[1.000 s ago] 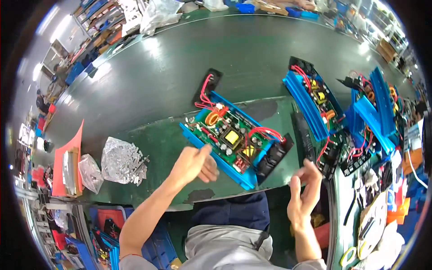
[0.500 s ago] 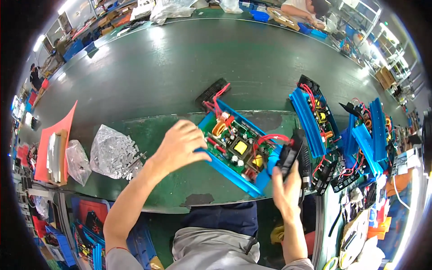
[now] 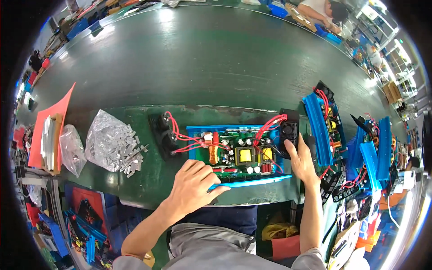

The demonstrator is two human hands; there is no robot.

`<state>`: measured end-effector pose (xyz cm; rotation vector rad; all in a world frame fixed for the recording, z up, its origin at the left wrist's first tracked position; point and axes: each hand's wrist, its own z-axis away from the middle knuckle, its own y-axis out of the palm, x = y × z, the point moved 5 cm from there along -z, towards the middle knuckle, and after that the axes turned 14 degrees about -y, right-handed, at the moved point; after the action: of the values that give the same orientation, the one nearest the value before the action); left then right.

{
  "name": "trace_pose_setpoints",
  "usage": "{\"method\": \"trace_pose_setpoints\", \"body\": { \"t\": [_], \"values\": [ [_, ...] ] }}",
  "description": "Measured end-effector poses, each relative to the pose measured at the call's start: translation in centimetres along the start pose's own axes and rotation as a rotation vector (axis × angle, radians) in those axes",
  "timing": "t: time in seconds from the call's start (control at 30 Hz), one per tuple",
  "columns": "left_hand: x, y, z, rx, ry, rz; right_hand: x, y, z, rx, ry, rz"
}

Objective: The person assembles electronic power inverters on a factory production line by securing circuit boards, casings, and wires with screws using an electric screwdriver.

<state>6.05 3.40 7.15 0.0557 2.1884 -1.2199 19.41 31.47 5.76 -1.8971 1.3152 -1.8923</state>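
Observation:
A blue metal housing (image 3: pixel 256 181) lies in front of me, its long sides running left to right. Inside it sits a green circuit board (image 3: pixel 230 163) with yellow-wrapped transformers and a copper coil. My left hand (image 3: pixel 192 183) is closed on the near wall of the housing, toward its left end. At the right end, my right hand (image 3: pixel 303 161) grips a black end cover with a fan (image 3: pixel 288 131), the thumb on its face. Red wires (image 3: pixel 269 123) join that cover to the board. Another black end cover (image 3: pixel 162 132) rests on the table at the left, also wired in red.
Left of the housing lies a clear bag (image 3: pixel 105 139) spilling small grey pieces. Beyond it stand a smaller bag (image 3: pixel 73 150) and papers in a red folder (image 3: pixel 50 130). More blue housings (image 3: pixel 318 130) crowd the right side. Across the green table (image 3: pixel 202 63) another person works.
The housing has turned from slanting to lying straight across in front of me. My left hand has moved down to its near wall. The right-hand cover now stands against the housing's right end.

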Motion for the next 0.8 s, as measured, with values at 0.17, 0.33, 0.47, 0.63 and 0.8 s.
{"method": "trace_pose_setpoints", "body": {
  "t": [0.17, 0.33, 0.47, 0.63, 0.8],
  "values": [
    [2.3, -5.2, 2.7, -0.176, -0.269, 0.045, 1.4, -1.2, 1.4, 0.009, 0.098, 0.086],
    [8.7, -9.6, 8.0, -0.371, -0.637, -0.168, 2.8, -3.8, 5.0, -0.452, -0.204, 0.113],
    [12.0, -9.9, 7.4, -0.374, -0.637, -0.232, 13.2, 2.7, 2.0, -0.222, -0.34, 0.092],
    [14.5, -9.3, 6.4, -0.347, -0.451, -0.285, 20.9, 13.4, -1.7, 0.074, -0.81, 0.091],
    [12.7, -12.1, 7.8, -0.612, -0.588, 0.0, 23.6, 22.9, -4.6, 0.244, -0.93, 0.047]
  ]
}}
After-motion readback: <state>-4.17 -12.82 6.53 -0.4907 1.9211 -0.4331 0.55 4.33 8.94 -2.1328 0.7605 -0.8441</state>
